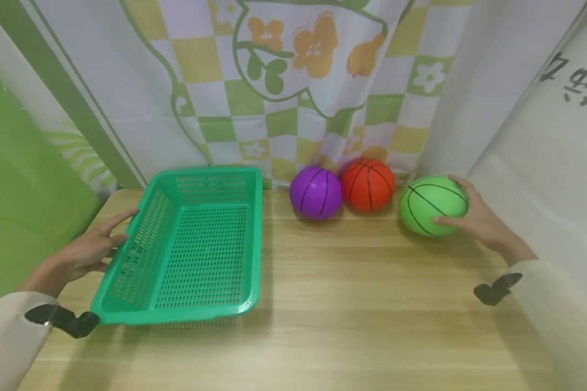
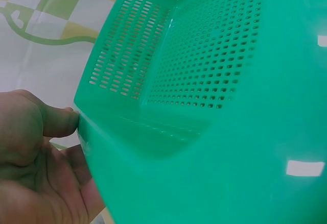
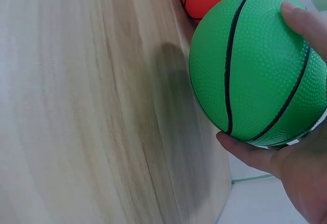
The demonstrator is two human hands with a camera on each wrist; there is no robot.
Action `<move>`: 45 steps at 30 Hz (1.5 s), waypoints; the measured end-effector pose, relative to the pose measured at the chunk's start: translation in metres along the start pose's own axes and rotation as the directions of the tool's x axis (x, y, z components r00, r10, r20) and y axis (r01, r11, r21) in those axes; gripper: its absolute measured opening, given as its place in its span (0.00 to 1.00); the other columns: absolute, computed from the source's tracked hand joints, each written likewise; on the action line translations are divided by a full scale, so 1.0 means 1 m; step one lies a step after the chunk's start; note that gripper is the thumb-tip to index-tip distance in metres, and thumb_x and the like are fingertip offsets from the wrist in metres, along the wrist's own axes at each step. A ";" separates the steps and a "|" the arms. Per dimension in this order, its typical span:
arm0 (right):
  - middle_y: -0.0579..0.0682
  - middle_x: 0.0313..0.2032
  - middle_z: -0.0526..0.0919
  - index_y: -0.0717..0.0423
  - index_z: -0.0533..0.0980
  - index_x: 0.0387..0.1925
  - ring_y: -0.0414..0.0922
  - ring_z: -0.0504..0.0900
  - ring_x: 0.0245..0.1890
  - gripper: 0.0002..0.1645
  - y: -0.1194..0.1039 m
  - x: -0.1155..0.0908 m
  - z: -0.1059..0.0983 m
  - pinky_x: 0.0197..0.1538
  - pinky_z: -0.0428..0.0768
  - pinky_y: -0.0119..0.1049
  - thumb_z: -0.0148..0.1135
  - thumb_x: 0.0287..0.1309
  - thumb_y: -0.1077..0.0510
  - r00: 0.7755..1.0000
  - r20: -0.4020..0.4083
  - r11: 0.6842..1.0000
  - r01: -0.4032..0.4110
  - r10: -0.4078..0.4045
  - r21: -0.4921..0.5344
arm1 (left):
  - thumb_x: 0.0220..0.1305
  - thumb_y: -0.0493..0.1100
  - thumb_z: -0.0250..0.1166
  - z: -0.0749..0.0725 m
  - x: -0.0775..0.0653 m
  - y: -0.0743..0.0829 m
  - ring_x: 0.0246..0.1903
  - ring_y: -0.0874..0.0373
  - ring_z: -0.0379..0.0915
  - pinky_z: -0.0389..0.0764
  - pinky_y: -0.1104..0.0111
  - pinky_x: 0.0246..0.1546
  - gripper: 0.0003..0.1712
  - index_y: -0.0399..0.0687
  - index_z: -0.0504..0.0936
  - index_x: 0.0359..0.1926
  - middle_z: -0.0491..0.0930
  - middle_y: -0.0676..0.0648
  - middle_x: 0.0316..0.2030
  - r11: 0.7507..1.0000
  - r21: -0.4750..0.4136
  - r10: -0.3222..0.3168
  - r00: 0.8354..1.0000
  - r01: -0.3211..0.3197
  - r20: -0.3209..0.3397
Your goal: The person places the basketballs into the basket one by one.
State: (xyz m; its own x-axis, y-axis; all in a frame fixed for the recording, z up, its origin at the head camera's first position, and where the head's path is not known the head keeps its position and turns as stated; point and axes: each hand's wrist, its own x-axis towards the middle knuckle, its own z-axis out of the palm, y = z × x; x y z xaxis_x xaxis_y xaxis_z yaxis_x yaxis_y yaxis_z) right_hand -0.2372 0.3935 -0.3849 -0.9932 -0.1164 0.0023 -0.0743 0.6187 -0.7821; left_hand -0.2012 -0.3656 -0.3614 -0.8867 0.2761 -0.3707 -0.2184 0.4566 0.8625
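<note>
A green perforated plastic basket (image 1: 254,244) stands on the left of the table with nothing inside. My left hand (image 1: 90,250) is at its left side; in the left wrist view the thumb (image 2: 64,121) touches the outer edge of the rim, and the other fingers are partly hidden beneath it. On the right, my right hand (image 1: 484,220) grips a light green toy basketball (image 1: 428,203) from its right side, thumb and fingers spread around it. Whether the ball touches the table I cannot tell. A purple ball (image 1: 315,193) and a red ball (image 1: 369,185) sit side by side between the basket and the green ball.
The wooden tabletop (image 1: 352,309) spreads in front of the balls. Behind it hangs a checked, flowered cloth (image 1: 283,117), close to the purple and red balls. A white cloth with dark lettering (image 1: 543,157) borders the right side, green fabric (image 1: 19,179) the left.
</note>
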 end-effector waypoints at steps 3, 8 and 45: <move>0.72 0.74 0.40 0.44 0.33 0.80 0.78 0.51 0.66 0.72 -0.004 -0.006 0.001 0.57 0.55 0.80 0.76 0.52 0.58 1.000 0.002 1.000 0.002 -0.002 -0.015 | 0.82 0.42 0.39 0.001 0.000 0.001 0.41 0.48 0.82 0.84 0.49 0.40 0.38 0.63 0.28 0.80 0.73 0.33 0.51 1.000 -0.007 -0.001 1.000 0.001 0.001; 0.71 0.74 0.42 0.42 0.35 0.80 0.77 0.54 0.66 0.72 -0.008 -0.014 0.004 0.56 0.58 0.80 0.78 0.51 0.56 1.000 0.022 0.998 0.019 -0.017 -0.059 | 0.82 0.42 0.39 0.001 -0.001 0.000 0.39 0.48 0.82 0.85 0.49 0.38 0.38 0.61 0.27 0.79 0.76 0.37 0.45 1.000 -0.029 -0.003 1.000 0.003 0.007; 0.63 0.72 0.57 0.47 0.50 0.79 0.66 0.57 0.68 0.67 -0.056 -0.035 0.026 0.60 0.56 0.78 0.81 0.43 0.60 0.980 0.059 0.981 0.190 -0.188 -0.030 | 0.79 0.34 0.41 -0.001 0.003 0.008 0.52 0.41 0.75 0.82 0.47 0.45 0.42 0.56 0.25 0.79 0.51 0.22 0.65 0.999 -0.044 -0.009 0.998 0.012 0.060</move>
State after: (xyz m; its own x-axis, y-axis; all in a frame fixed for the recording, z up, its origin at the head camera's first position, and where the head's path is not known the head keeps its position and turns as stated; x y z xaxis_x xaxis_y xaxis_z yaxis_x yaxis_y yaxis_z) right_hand -0.1961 0.3423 -0.3577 -0.9545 -0.2763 0.1123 -0.2641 0.6084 -0.7484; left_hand -0.2060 -0.3623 -0.3557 -0.8587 0.3223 -0.3984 -0.2462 0.4224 0.8723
